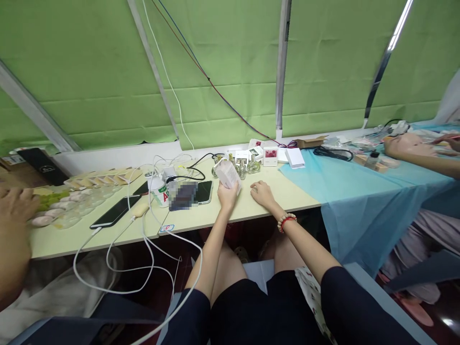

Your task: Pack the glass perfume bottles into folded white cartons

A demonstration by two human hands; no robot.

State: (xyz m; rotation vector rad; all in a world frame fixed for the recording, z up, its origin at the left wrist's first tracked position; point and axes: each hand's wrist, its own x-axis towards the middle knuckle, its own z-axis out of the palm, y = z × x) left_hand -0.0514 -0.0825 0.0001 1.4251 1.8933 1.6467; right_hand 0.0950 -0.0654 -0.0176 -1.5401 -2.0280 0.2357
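Observation:
My left hand [227,195] is closed around a small white and pink box [227,174], held tilted above the pale table [201,218]. My right hand [262,193] rests on the table just right of it, fingers loosely spread and holding nothing; a red bead bracelet [286,221] circles that wrist. Several small glass perfume bottles [247,167] stand right behind my hands, with more small white boxes [270,156] beyond them.
Two phones [115,211] on white charging cables [143,249], a white jar [159,190] and rows of clear trays [77,207] fill the left side. Another person's hand [14,203] shows far left. A blue cloth [359,191] covers the right, where another person's arm [413,151] works.

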